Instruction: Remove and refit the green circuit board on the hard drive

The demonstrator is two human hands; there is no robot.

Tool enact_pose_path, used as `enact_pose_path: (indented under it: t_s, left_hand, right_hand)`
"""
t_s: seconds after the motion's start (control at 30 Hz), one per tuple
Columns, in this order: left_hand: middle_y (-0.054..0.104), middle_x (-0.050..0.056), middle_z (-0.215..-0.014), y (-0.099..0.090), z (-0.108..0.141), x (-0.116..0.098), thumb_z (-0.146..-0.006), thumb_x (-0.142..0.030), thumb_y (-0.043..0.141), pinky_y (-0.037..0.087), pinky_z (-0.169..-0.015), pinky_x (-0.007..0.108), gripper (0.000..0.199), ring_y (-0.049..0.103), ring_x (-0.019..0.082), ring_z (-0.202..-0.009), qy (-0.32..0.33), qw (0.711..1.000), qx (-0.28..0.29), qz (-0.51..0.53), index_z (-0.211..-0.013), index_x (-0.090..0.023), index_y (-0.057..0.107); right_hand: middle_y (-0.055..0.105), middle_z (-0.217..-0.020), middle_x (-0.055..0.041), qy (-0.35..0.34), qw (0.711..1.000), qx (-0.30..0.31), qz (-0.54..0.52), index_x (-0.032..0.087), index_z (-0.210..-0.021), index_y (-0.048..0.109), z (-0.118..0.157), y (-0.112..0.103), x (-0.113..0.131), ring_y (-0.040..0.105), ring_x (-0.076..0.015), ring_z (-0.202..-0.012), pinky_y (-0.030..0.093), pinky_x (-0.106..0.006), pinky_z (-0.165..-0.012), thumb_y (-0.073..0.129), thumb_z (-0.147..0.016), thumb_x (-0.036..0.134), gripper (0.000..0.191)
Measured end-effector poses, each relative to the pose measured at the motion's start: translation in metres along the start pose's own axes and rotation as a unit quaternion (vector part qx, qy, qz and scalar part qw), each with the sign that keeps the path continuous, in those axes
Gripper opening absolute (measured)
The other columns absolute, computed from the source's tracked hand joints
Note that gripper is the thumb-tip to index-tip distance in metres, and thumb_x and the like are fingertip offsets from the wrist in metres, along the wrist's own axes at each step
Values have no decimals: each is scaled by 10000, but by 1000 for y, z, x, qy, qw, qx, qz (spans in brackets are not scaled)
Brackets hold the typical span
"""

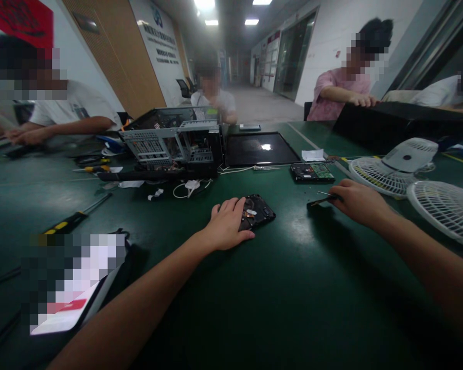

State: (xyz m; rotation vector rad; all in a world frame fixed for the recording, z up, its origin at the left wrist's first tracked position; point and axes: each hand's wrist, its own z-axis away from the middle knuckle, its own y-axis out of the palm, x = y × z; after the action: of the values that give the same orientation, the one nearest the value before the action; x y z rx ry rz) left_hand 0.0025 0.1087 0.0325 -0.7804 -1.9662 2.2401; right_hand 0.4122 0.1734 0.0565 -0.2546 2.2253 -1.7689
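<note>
A black hard drive (259,213) lies on the green tabletop, a small white oval label showing on its face. My left hand (227,223) rests over its left side, with the fingers on top and the thumb along the near edge. To the right, my right hand (357,203) is closed on a thin dark piece (317,202) just above the table. A slim metal shaft also sticks out from those fingers; its handle is hidden. Behind, a second hard drive (312,172) with a green circuit board faces up. Tiny dark bits lie near the right fingertips.
An opened computer case (170,149) and a flat black panel (260,149) stand at the back. White fan parts (443,205) lie right. A screwdriver (73,218) and a lit tablet-like screen (81,288) are left. Several people sit around the table.
</note>
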Motion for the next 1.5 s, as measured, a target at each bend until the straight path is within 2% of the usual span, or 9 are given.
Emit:
enact_pose_path:
  t_s: [0.53, 0.63, 0.7, 0.77, 0.87, 1.0, 1.17, 1.33, 1.5]
  left_hand:
    - [302, 204, -1687, -29, 1, 31, -660, -548, 870, 92, -1254, 653, 1230, 278, 462, -1539, 84, 993, 74, 45, -1647, -202, 222]
    - [272, 198, -1700, -35, 1, 21, -691, -583, 857, 192, -1258, 593, 1160, 234, 457, -1560, 97, 990, 2, 106, -1629, -188, 300]
    - [448, 171, -1605, -35, -1, 8, -914, -519, 680, 300, -1233, 519, 739, 397, 367, -1495, 87, 975, -88, 183, -1534, -180, 462]
    - [648, 141, -1375, -33, -3, -6, -1007, -445, 574, 439, -1134, 469, 433, 600, 300, -1293, 45, 945, -143, 292, -1351, -184, 614]
    - [740, 128, -1074, -25, -5, -25, -1032, -423, 568, 585, -900, 415, 302, 724, 246, -972, -43, 854, -57, 516, -1142, -159, 666]
    - [745, 153, -1075, -19, -3, -38, -1020, -339, 640, 607, -858, 366, 229, 744, 204, -896, -87, 725, 18, 683, -1100, -125, 663]
    - [744, 134, -1067, -17, -2, -37, -923, -131, 739, 606, -841, 302, 207, 747, 169, -873, -101, 660, 55, 742, -1117, -106, 673]
    - [736, 91, -1015, -15, -7, -29, -861, -79, 767, 589, -746, 284, 349, 723, 152, -804, -95, 705, -16, 703, -1172, -141, 621]
    - [718, 43, -965, -11, -9, -20, -854, -170, 774, 559, -743, 301, 364, 686, 145, -795, -46, 773, -49, 631, -1179, -181, 612]
  right_hand:
    - [706, -985, -95, -10, 959, -163, -233, 221, -942, 736, -18, -6, 77, 671, -259, -831, 528, -422, -777, 703, -823, 285, 139]
    - [728, -1059, -77, -54, 933, -166, -313, 239, -1002, 735, -21, -3, 106, 689, -266, -947, 537, -435, -852, 714, -814, 239, 189]
    - [729, -1097, -72, -74, 916, -161, -360, 250, -1044, 740, -23, -3, 124, 688, -268, -1025, 534, -446, -916, 721, -808, 206, 241]
    - [732, -1109, -73, -85, 893, -167, -408, 252, -1033, 743, -23, -3, 140, 687, -263, -1051, 529, -456, -959, 733, -803, 188, 239]
    - [725, -1137, -81, -82, 859, -182, -471, 255, -1027, 750, -19, -2, 159, 688, -267, -1080, 531, -466, -981, 747, -792, 172, 249]
    - [709, -1176, -95, -66, 838, -179, -512, 253, -1051, 760, -11, 2, 170, 688, -271, -1092, 542, -479, -976, 768, -806, 191, 253]
    - [679, -1249, -96, -32, 813, -180, -553, 250, -1047, 759, -4, 9, 173, 691, -262, -1085, 580, -445, -911, 789, -802, 200, 251]
    - [665, -1298, -109, 83, 714, -117, -686, 279, -1357, 596, -5, 14, 173, 720, -174, -769, 479, -240, -442, 787, -840, 321, 553]
    - [726, -1064, -108, 142, 599, 37, -787, 195, -1100, 709, -9, 19, 164, 675, -127, -614, 266, -181, -331, 804, -832, 502, 418]
